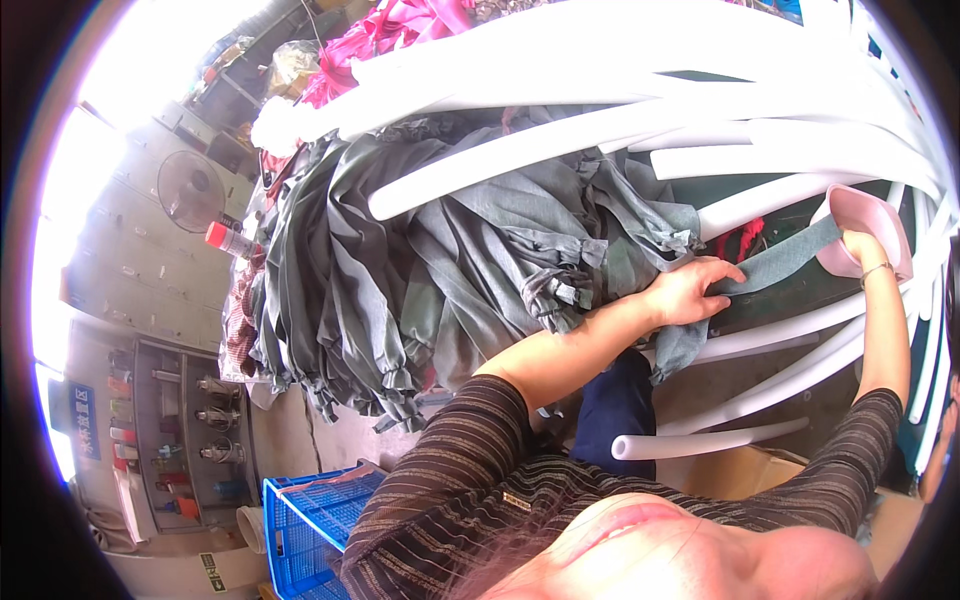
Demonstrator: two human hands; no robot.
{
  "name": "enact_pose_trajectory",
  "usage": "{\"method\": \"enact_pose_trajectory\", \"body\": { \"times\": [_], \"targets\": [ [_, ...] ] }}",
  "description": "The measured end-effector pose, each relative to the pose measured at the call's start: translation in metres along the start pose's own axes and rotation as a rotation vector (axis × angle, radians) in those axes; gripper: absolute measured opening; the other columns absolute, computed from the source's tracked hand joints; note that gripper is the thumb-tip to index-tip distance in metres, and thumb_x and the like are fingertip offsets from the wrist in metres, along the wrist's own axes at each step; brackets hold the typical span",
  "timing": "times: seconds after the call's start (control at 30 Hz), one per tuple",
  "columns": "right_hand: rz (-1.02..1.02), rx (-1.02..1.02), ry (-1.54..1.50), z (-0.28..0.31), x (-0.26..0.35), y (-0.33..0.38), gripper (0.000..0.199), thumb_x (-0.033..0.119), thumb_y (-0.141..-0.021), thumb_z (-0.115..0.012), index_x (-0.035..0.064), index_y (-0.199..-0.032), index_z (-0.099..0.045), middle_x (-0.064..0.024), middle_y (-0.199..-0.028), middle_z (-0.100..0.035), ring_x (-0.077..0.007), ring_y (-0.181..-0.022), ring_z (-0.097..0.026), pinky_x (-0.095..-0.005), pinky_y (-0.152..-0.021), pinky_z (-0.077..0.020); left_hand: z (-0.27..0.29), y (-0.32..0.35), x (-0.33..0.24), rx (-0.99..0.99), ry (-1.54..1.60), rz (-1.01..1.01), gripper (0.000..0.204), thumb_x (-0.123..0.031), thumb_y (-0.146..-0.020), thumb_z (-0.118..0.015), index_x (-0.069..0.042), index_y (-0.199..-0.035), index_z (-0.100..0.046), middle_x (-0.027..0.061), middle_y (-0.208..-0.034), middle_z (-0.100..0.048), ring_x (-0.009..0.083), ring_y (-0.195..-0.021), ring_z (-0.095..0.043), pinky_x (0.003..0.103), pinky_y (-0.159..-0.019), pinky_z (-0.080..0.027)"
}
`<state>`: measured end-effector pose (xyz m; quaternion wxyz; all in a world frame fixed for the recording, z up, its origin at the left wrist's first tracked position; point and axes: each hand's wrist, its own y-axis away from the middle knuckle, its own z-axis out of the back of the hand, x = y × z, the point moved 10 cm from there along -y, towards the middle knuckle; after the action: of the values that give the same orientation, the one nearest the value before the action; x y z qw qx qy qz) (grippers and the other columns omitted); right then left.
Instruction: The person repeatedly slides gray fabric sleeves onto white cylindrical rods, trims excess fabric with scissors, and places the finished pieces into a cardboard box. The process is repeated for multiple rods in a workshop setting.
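My left hand (690, 290) is at the right end of a heap of grey cloth tubes (470, 240), its fingers curled on a grey fabric strip (785, 264). From there the strip stretches to my right hand (862, 248), whose closed fingers meet its far end at the mouth of a pale pink curved holder (895, 228). That holder's wall partly surrounds the right hand, and some of its fingers are hidden. The gathered tubes hang toward me in long folds. A loose grey end (680, 350) dangles below my left hand.
Long white foam tubes (500, 155) lie across the heap and curve down at the right. One tube end (625, 447) points toward me. A blue crate (310, 530) stands lower left, a fan (190, 190) and shelves (180, 430) beyond. Pink cloth (400, 35) lies at the back.
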<state>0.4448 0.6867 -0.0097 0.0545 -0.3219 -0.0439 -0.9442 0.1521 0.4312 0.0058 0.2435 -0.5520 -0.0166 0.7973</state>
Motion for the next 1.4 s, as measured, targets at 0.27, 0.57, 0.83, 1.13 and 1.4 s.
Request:
{"method": "enact_pose_trajectory", "body": {
  "times": [0.27, 0.57, 0.83, 1.13, 1.4],
  "targets": [
    [0.093, -0.058, -0.406, 0.022, 0.02, 0.006, 0.02, 0.014, -0.091, -0.049, 0.0054, -0.094, -0.067, 0.0008, -0.082, -0.062, -0.0075, -0.072, -0.054, -0.0208, -0.064, -0.042, -0.002, -0.004, -0.002, 0.003, -0.006, -0.032, 0.036, -0.01, -0.079, -0.064, -0.01, -0.114, -0.057, 0.0082, -0.1, -0.059, 0.0221, -0.09, -0.056, 0.032, -0.079, -0.045],
    [-0.185, 0.345, -0.92, 0.013, 0.043, 0.04, 0.027, 0.011, -0.081, -0.064, 0.0122, -0.107, -0.065, 0.0031, -0.087, -0.062, -0.0082, -0.083, -0.053, -0.0244, -0.074, -0.045, 0.0, -0.001, -0.002, -0.027, -0.004, -0.08, 0.035, -0.009, -0.079, -0.064, -0.009, -0.113, -0.056, 0.0102, -0.102, -0.058, 0.0239, -0.094, -0.057, 0.032, -0.082, -0.046],
    [-0.056, 0.181, -0.609, 0.026, 0.038, 0.047, 0.018, 0.02, -0.084, -0.064, 0.0125, -0.1, -0.065, -0.0024, -0.082, -0.065, -0.0106, -0.065, -0.058, -0.0209, -0.054, -0.0469, 0.001, 0.003, -0.005, -0.1, -0.162, -0.14, 0.034, -0.011, -0.079, -0.067, -0.01, -0.112, -0.059, 0.0105, -0.105, -0.062, 0.026, -0.1, -0.059, 0.034, -0.086, -0.048],
    [-0.057, -0.083, -0.612, 0.03, 0.059, 0.024, 0.018, 0.016, -0.087, -0.056, 0.0071, -0.103, -0.06, -0.0071, -0.089, -0.061, -0.0165, -0.079, -0.056, -0.0298, -0.067, -0.0472, 0.006, 0.0, -0.03, -0.128, -0.195, -0.053, 0.03, -0.009, -0.077, -0.068, -0.008, -0.107, -0.062, 0.0093, -0.097, -0.066, 0.0193, -0.076, -0.062, 0.028, -0.07, -0.049],
    [-0.108, -0.137, -1.009, 0.051, 0.02, 0.031, 0.019, 0.011, -0.09, -0.05, 0.0024, -0.105, -0.056, -0.0113, -0.096, -0.059, -0.0218, -0.091, -0.054, -0.0378, -0.078, -0.0475, 0.0, -0.001, -0.01, -0.179, 0.629, 0.316, 0.024, -0.002, -0.082, -0.063, -0.006, -0.106, -0.06, 0.0033, -0.089, -0.065, 0.0091, -0.073, -0.06, 0.022, -0.065, -0.049]
  ]
}}
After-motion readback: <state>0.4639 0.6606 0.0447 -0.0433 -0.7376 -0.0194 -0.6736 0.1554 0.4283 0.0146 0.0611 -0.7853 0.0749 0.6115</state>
